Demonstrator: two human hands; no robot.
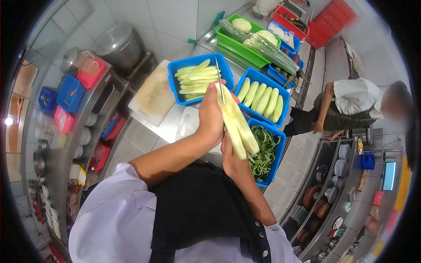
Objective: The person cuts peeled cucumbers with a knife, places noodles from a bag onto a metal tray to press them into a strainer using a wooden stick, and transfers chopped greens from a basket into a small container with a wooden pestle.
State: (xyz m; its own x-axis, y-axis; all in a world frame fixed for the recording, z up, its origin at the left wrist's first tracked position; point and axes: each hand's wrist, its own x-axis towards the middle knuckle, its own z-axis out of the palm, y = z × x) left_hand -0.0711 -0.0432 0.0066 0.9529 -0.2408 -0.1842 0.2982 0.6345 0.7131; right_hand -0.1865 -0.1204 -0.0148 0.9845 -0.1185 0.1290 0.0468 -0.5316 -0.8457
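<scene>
The right hand (235,160) was below the split, peeled cucumber (237,120); its grip could not be told. The left hand (211,117) gripped this cucumber, a knife blade (219,72) against it. Beyond, a blue tray (225,66) of cut pieces (197,78) stood on the bench (165,133).

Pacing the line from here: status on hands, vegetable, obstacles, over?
Left hand gripping peeled vegetable, right hand at its lower part. Lower end split; knife blade at upper part. Possible obstacle: blue tub of peelings beside right hand.
</scene>
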